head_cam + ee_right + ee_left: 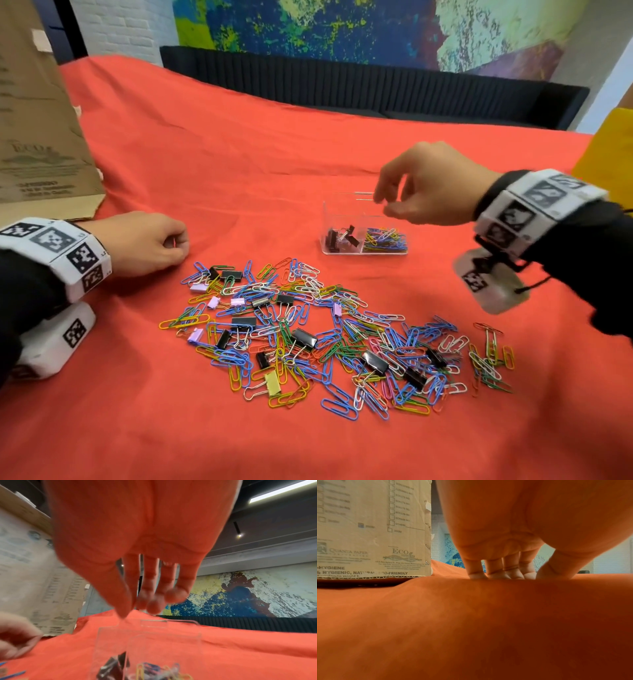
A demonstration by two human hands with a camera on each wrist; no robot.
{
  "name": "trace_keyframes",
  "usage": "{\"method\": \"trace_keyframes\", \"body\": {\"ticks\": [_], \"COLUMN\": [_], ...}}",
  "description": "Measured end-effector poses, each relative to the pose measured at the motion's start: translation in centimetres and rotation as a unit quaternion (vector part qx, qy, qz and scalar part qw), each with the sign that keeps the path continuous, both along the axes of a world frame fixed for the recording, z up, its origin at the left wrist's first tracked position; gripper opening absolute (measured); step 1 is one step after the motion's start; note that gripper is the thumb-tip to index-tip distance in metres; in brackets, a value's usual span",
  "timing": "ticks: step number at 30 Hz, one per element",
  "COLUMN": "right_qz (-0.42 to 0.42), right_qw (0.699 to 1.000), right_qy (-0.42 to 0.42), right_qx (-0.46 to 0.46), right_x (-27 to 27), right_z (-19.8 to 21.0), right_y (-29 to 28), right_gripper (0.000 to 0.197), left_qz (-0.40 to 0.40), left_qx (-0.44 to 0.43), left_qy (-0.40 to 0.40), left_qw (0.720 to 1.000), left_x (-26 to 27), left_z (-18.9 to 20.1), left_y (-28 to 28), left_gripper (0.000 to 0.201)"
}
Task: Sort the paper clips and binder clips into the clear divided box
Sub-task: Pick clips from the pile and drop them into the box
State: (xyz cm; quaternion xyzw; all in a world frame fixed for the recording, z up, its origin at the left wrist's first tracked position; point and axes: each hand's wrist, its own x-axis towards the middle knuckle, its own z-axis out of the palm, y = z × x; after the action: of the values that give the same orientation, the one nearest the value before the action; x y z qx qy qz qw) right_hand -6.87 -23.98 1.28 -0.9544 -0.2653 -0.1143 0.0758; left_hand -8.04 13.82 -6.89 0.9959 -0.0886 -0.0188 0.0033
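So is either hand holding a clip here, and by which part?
No clip visible in either. The right hand hovers over the clear divided box, fingers loose; the left hand rests curled on the cloth.

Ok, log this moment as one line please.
right hand: open, over clear divided box | left hand: curled on red cloth, holding unclear | box: binder clips left, paper clips right | pile: mostly unsorted
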Motion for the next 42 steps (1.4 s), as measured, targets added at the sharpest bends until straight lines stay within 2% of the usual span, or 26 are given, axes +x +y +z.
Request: {"method": "trace_keyframes", "body": {"ticks": [2, 4, 6, 7, 10, 16, 20, 22, 24, 27, 29, 31, 34, 37, 42], "right_qz": [0.006, -0.004, -0.01, -0.011, -0.006, 0.037, 0.055, 0.059, 0.065, 0.084, 0.097, 0.104, 0.094, 0.073, 0.042], "right_qw": [0.99, 0.95, 0.916, 0.912, 0.927, 0.954, 0.971, 0.974, 0.968, 0.948, 0.946, 0.954, 0.966, 0.973, 0.977], "right_qy": [0.114, 0.258, 0.331, 0.339, 0.306, 0.247, 0.189, 0.185, 0.218, 0.268, 0.259, 0.229, 0.193, 0.164, 0.163], "right_qx": [-0.086, -0.173, -0.228, -0.232, -0.218, -0.167, -0.134, -0.12, -0.111, -0.148, -0.169, -0.166, -0.145, -0.147, -0.129], "right_x": [-2.2, -4.4, -6.5, -7.4, -9.1, -10.1, -9.2, -8.7, -8.6, -8.9, -9.3, -9.5, -9.3, -8.8, -8.2], "right_z": [0.0, -0.8, -1.8, -2.3, -3.2, -4.4, -5.1, -5.0, -4.5, -4.1, -4.3, -4.7, -5.0, -5.3, -4.0], "right_y": [-2.3, -4.8, -6.8, -7.5, -8.6, -7.3, -5.6, -5.2, -5.3, -5.6, -5.6, -5.5, -5.3, -5.1, -5.0], "right_gripper": [0.025, 0.045, 0.058, 0.062, 0.065, 0.027, 0.021, 0.026, 0.035, 0.063, 0.069, 0.059, 0.029, 0.024, 0.015], "left_qz": [0.002, 0.004, 0.006, 0.007, 0.011, 0.01, 0.01, 0.012, 0.011, 0.005, -0.006, -0.008, -0.006, -0.009, -0.005], "left_qx": [0.001, -0.004, -0.009, -0.01, -0.01, -0.007, -0.002, -0.004, -0.007, -0.012, -0.007, -0.001, -0.002, 0.007, 0.007], "left_qy": [-0.003, -0.008, -0.011, -0.012, -0.012, -0.008, -0.006, -0.007, -0.006, -0.001, -0.002, -0.005, -0.003, -0.005, -0.004], "left_qw": [1.0, 1.0, 1.0, 1.0, 1.0, 1.0, 1.0, 1.0, 1.0, 1.0, 1.0, 1.0, 1.0, 1.0, 1.0], "left_x": [0.0, 0.1, 0.1, 0.1, 0.2, 0.2, 0.2, 0.2, 0.4, 0.5, 0.5, 0.6, 0.6, 0.6, 0.5], "left_z": [-0.1, -0.2, -0.3, -0.3, -0.3, -0.3, -0.3, -0.3, -0.3, -0.5, -0.5, -0.6, -0.5, -0.4, -0.3], "left_y": [0.0, 0.0, 0.0, 0.1, 0.2, 0.2, 0.2, 0.1, 0.3, 0.6, 0.5, 0.5, 0.6, 0.5, 0.2], "left_gripper": [0.012, 0.012, 0.013, 0.012, 0.013, 0.012, 0.012, 0.012, 0.012, 0.013, 0.013, 0.012, 0.013, 0.013, 0.011]}}
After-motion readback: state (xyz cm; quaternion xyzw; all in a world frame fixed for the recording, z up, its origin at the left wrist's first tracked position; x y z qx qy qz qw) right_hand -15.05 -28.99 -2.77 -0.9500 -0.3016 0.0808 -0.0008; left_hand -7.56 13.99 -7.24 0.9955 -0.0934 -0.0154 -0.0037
